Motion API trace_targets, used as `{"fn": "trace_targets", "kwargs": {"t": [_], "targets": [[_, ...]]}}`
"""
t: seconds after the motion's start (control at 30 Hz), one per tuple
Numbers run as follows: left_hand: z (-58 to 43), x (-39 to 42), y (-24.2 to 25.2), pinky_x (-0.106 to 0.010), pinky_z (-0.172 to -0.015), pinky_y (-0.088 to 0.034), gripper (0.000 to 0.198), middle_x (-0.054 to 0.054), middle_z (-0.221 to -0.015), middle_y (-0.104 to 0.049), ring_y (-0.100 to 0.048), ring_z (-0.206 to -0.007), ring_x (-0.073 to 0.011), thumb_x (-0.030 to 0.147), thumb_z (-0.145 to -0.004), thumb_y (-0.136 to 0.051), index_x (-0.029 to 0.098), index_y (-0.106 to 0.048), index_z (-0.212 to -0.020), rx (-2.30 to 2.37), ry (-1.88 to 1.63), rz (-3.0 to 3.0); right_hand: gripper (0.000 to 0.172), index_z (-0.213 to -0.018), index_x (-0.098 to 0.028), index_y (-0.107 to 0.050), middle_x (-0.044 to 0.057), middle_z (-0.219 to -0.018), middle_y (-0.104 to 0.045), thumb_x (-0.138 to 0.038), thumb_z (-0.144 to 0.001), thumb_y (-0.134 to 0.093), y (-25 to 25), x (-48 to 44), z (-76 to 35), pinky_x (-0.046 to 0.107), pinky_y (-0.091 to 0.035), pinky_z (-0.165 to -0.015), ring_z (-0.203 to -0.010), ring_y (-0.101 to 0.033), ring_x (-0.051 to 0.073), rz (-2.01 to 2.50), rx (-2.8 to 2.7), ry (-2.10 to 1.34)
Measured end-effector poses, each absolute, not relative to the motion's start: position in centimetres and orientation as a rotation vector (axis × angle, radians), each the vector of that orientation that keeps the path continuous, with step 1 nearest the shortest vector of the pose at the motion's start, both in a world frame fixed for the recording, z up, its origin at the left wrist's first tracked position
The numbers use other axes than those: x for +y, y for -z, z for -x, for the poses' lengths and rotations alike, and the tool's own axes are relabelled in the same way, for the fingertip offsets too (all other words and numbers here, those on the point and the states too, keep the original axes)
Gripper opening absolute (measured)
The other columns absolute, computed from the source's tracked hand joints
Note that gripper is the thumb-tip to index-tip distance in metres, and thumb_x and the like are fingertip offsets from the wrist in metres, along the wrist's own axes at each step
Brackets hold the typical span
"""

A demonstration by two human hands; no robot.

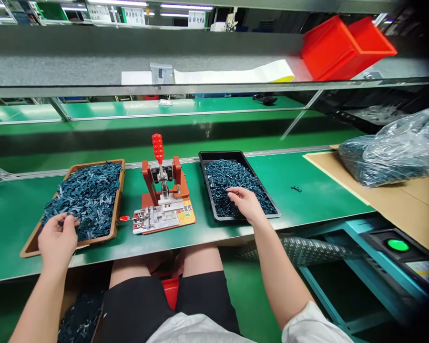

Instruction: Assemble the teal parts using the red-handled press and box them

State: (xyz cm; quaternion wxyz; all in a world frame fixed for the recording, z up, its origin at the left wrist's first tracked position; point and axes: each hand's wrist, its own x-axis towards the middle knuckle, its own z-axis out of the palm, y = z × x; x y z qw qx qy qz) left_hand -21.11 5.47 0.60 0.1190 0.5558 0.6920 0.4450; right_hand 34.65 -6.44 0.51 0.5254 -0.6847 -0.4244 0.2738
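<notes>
My left hand (58, 238) is over the near end of a brown tray (119, 200) heaped with small flat dark blue-green plastic pieces (96, 195). Its thumb and fingers are pinched together; what lies between them blends with the pile. Over a black tray (214, 216) of thinner dark blue-green parts (230, 178), my right hand (246, 204) has its fingertips closed, and I cannot make out what they hold. Between both trays stands a toggle press (164, 190) with its red handle (158, 148) upright. Neither hand touches it.
On the green bench (286, 205), a small dark part (296, 189) lies right of the black tray. A plastic bag of parts (372, 159) rests on cardboard (396, 190) farther right. A shelf (93, 71) above carries a tilted red bin (332, 50). A teal frame (329, 286) stands below right.
</notes>
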Motion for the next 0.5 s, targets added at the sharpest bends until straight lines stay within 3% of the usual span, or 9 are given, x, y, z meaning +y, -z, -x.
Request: {"fn": "trace_targets", "kwargs": {"t": [0.1, 0.17, 0.3, 0.37, 0.5], "targets": [[19.7, 3.7, -2.3, -0.059, -0.106, -0.057, 0.024, 0.007, -0.108, -0.077, -0.075, -0.099, -0.0254, 0.047, -0.093, -0.053, 0.031, -0.062, -0.107, 1.877, -1.421, -1.477, 0.044, -0.097, -0.018, -0.074, 0.008, -0.089, -0.072, -0.055, -0.074, -0.071, -1.3, -6.9, -34.2, 0.028, -0.045, -0.057, -0.072, -0.061, 0.019, 1.591, -0.957, -0.671], [18.1, 2.3, -3.5, -0.06, -0.109, -0.055, 0.024, 0.008, -0.102, -0.076, -0.075, -0.101, -0.0263, 0.049, -0.092, -0.055, 0.034, -0.064, -0.108, 1.79, -1.433, -1.536, 0.039, -0.096, -0.019, -0.072, 0.007, -0.088, -0.071, -0.053, -0.078, -0.07, -2.0, -7.7, -32.9, 0.028, -0.046, -0.057, -0.07, -0.06, 0.019, 1.56, -0.981, -0.611], [13.7, -0.3, -4.3, -0.047, -0.084, -0.067, 0.039, 0.0, -0.084, -0.077, -0.077, -0.078, -0.0258, 0.051, -0.079, -0.069, 0.025, -0.067, -0.109, 1.624, -1.286, -1.597, 0.017, -0.091, -0.022, -0.068, 0.003, -0.081, -0.067, -0.037, -0.09, -0.06, -2.5, -9.7, -27.1, 0.029, -0.048, -0.061, -0.069, -0.058, 0.018, 1.414, -1.248, -0.528], [11.5, -1.1, -3.8, -0.039, -0.075, -0.066, 0.039, -0.005, -0.083, -0.078, -0.076, -0.074, -0.0244, 0.052, -0.079, -0.068, 0.02, -0.07, -0.101, 1.573, -1.131, -1.666, 0.013, -0.088, -0.023, -0.066, 0.002, -0.079, -0.065, -0.029, -0.091, -0.055, -1.6, -10.3, -23.7, 0.029, -0.049, -0.063, -0.068, -0.058, 0.017, 1.302, -1.421, -0.557], [7.6, -1.2, -2.6, -0.037, -0.086, -0.062, 0.034, -0.007, -0.1, -0.08, -0.076, -0.092, -0.025, 0.047, -0.088, -0.059, 0.021, -0.076, -0.101, 1.471, -0.83, -1.984, 0.013, -0.086, -0.023, -0.064, 0.002, -0.077, -0.066, -0.023, -0.09, -0.052, 1.7, -9.3, -19.7, 0.031, -0.051, -0.066, -0.067, -0.06, 0.018, 1.241, -1.544, -0.509]]}}
